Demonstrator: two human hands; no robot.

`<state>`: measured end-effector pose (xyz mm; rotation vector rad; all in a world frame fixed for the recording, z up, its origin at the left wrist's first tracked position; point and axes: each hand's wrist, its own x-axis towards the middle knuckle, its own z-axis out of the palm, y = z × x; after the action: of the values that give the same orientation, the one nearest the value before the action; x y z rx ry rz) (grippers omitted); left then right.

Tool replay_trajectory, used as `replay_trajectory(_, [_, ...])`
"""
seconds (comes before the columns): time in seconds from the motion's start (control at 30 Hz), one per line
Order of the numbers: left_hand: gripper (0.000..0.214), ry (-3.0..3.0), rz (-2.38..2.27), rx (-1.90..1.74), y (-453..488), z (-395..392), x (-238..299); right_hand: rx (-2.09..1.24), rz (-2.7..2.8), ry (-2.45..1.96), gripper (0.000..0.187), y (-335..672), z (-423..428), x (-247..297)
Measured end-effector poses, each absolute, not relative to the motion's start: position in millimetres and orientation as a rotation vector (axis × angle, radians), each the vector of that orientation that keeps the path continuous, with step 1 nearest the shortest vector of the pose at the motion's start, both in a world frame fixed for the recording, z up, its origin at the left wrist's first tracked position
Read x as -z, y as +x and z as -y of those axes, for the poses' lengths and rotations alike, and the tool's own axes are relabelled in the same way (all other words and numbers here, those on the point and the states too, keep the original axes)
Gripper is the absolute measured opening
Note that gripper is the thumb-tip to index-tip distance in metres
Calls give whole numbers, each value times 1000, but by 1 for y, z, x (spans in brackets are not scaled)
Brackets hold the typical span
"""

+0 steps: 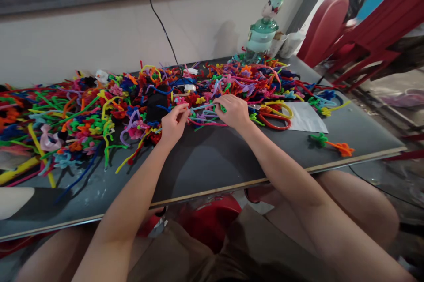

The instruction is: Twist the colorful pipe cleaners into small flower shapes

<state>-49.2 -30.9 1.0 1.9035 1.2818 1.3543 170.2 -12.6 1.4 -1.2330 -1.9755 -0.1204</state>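
Pinching a pale blue fuzzy stem (202, 107) at its left end, the left hand (174, 122) is closed on it. The right hand (233, 110) grips the other end, right at the edge of the big bright pile (82, 118). Small, tight pinches would likely stop it slipping. The grey desk (212, 158) carries white paper (306, 118) and a little orange flower (344, 148). Red chairs (326, 26) stand at the right.

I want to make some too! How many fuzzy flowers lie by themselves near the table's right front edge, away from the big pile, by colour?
Green fuzzy pipe-cleaner flower: 1
Orange fuzzy pipe-cleaner flower: 1
Total: 2
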Motion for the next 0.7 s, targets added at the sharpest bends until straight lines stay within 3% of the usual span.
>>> replay_trajectory(0.33, [17, 1951, -1310, -1275, -47, 34, -6, 49, 1933, -1254, 27, 173, 16, 0])
replay_trajectory(0.5, [25, 1677, -1223, -1255, -38, 36, -6, 85, 2093, -1115, 25, 170, 20, -7])
replay_trajectory(0.7, [31, 1366, -1100, -1211, -32, 34, -3, 27, 2171, -1010, 35, 160, 27, -10])
